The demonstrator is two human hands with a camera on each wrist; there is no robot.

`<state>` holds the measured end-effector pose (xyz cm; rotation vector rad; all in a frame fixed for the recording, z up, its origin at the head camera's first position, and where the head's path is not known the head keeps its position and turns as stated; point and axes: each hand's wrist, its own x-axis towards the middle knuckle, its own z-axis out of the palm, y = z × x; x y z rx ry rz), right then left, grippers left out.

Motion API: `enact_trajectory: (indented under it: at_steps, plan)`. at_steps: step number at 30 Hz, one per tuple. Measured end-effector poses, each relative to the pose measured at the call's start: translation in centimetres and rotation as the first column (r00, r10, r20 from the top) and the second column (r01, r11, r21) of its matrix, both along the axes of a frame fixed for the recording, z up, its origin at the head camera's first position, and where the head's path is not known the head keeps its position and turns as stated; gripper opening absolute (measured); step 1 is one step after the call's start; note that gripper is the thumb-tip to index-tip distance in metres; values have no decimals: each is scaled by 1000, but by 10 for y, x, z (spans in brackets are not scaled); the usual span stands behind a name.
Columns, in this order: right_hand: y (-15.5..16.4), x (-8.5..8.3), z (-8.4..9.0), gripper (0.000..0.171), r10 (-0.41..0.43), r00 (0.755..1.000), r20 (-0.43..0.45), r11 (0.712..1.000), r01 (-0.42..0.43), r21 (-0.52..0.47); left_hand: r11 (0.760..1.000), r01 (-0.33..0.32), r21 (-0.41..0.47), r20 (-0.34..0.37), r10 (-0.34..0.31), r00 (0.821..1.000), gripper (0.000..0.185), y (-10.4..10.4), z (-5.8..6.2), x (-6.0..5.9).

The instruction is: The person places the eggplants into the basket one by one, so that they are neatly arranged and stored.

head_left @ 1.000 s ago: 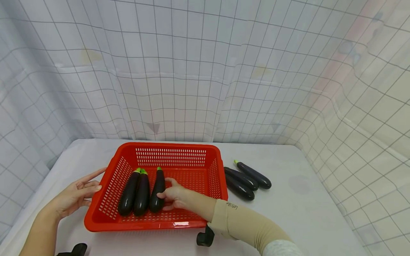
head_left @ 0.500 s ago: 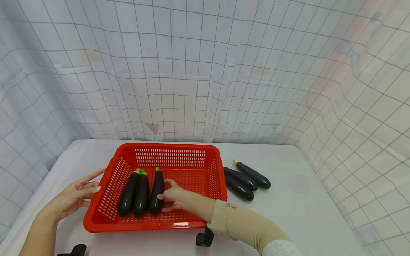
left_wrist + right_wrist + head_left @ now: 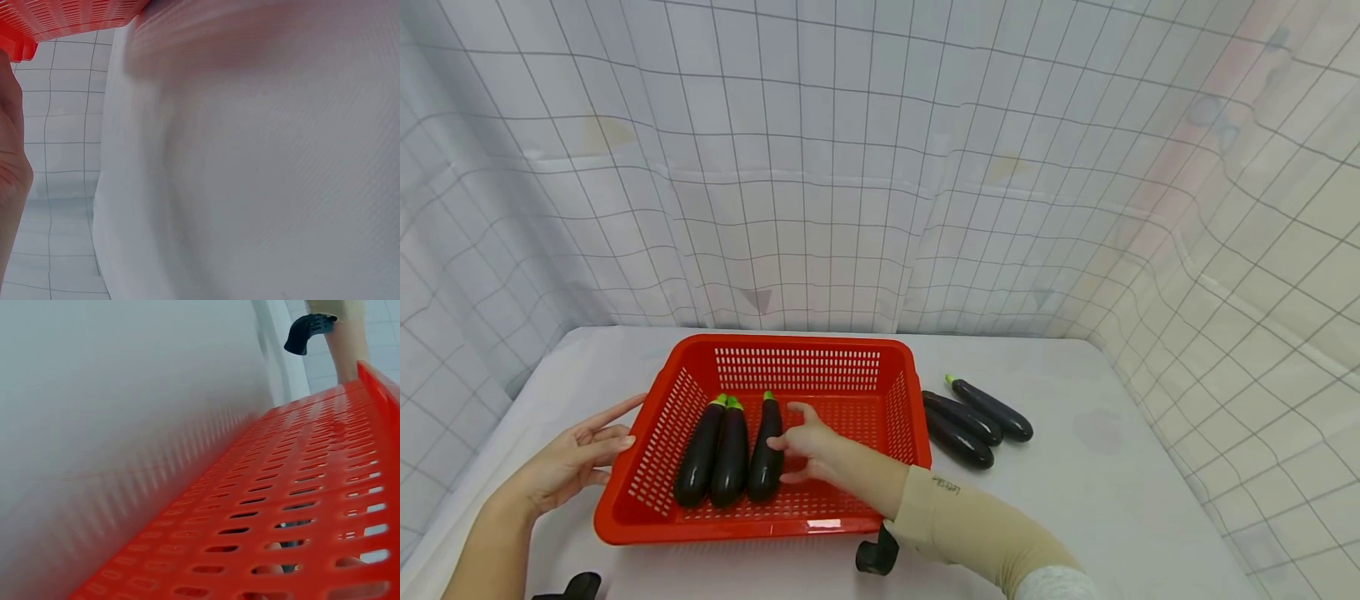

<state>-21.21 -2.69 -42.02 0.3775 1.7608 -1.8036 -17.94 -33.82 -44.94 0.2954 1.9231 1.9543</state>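
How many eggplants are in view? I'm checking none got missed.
6. Three lie side by side in the red basket. Three lie on the table right of it. None seem hidden.

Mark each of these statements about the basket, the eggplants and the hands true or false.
1. Three eggplants lie in the red basket. True.
2. The table right of the basket holds five eggplants. False: three eggplants on the table lie there.
3. The left hand rests at the basket's left wall, fingers straight. True.
4. The right hand is outside the basket. False: it is inside, beside the rightmost eggplant.
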Motion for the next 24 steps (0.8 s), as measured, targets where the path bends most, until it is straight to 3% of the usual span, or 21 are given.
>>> enact_trajectory:
  at_steps: [11, 24]
  plan:
    - [13, 7, 24, 55, -19, 999, -26, 993, 16, -118, 1000, 5, 15, 4, -5, 1000, 50, -1, 0, 0]
    - [56, 12, 54, 58, 59, 983, -176, 977, -94, -194, 997, 39, 74, 14, -40, 999, 50, -1, 1, 0]
